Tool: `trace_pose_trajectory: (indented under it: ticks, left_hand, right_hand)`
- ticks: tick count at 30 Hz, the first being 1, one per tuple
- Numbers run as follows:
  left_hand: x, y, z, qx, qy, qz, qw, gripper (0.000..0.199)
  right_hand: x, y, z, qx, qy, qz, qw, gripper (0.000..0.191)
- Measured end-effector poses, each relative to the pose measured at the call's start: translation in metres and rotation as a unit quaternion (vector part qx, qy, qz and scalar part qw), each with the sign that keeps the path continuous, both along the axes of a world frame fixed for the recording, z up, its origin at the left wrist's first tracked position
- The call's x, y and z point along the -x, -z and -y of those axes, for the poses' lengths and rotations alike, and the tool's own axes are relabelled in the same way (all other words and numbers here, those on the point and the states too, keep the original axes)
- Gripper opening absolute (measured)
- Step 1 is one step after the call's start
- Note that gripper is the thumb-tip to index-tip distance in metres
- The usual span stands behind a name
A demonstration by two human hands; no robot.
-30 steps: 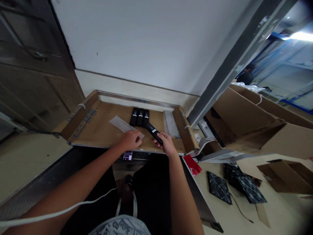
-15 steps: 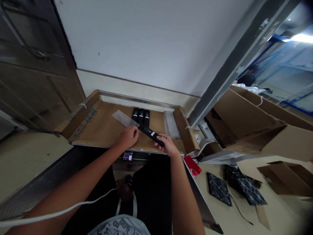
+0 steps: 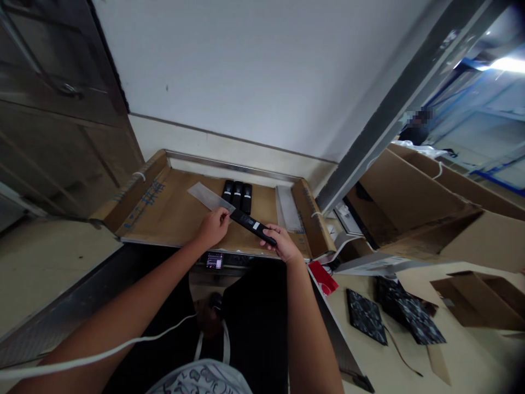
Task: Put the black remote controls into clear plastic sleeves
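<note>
My right hand (image 3: 279, 241) grips the near end of a black remote-like device (image 3: 251, 223) with a small white label. My left hand (image 3: 215, 225) pinches the edge of a translucent plastic sleeve (image 3: 207, 197), which slants up to the left. The device's far end meets the sleeve's mouth beside my left fingertips. Behind them, three similar black devices (image 3: 237, 196) lie side by side on the cardboard-lined tray (image 3: 164, 219). A stack of translucent sleeves (image 3: 289, 209) lies at the tray's right side.
Folded cardboard walls (image 3: 315, 219) edge the tray. A lit screen (image 3: 214, 260) shows below its front edge. To the right are a large open carton (image 3: 414, 197), a red packet (image 3: 323, 278) and dark patterned packages (image 3: 367, 316) on the floor. A person (image 3: 416, 128) is in the background.
My left hand has shifted slightly left and down, and the device's far end now touches the sleeve's mouth more closely.
</note>
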State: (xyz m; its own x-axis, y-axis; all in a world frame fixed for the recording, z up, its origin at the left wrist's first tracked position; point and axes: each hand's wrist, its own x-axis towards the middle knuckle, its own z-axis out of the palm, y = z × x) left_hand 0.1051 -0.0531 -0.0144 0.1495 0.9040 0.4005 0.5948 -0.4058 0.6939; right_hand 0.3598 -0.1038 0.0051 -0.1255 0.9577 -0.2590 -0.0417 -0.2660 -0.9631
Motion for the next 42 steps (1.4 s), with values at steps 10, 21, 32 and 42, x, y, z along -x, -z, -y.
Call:
trace_pose_trajectory:
  ticks: [10, 21, 32, 42]
  left_hand:
    - [0.002, 0.004, -0.003, 0.001, -0.006, 0.024, 1.000, 0.013]
    - [0.003, 0.005, -0.004, 0.007, -0.001, 0.043, 0.999, 0.015]
    - [0.001, 0.002, 0.000, -0.025, 0.008, 0.000, 1.000, 0.013]
    - [-0.002, -0.002, 0.003, -0.057, 0.021, -0.035, 0.998, 0.012]
  right_hand:
    - [0.001, 0.001, 0.002, 0.002, -0.013, 0.000, 1.000, 0.035]
    - [0.002, 0.000, 0.001, -0.009, -0.023, 0.018, 1.000, 0.033]
    - [0.007, -0.003, 0.003, -0.020, -0.040, 0.044, 0.998, 0.036]
    - [0.013, -0.003, 0.003, -0.031, -0.062, 0.074, 0.995, 0.042]
